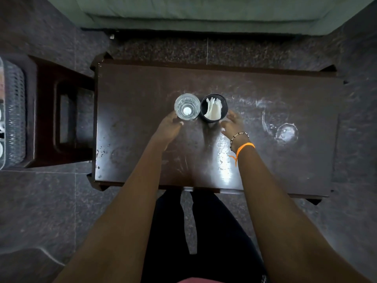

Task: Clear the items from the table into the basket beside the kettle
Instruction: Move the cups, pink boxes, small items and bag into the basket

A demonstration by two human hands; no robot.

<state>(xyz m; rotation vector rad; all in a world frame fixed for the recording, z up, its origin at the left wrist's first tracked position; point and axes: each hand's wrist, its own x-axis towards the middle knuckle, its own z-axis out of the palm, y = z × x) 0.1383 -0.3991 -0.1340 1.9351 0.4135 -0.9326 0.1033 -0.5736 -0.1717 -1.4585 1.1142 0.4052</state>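
Observation:
A clear drinking glass stands upright near the middle of the dark wooden table. Right beside it, touching or nearly so, stands a black cup holding white folded napkins. My left hand is at the glass's near left side, fingers curved against its wall. My right hand hovers just right of the black cup with fingers spread, a small gap between them. A grey mesh basket shows at the far left edge of the view; the kettle is not visible.
A dark brown stool stands between the table and the basket. A wet ring and smear mark the table's right side. A green cushion edge lies beyond the table. My legs are under the table's near edge.

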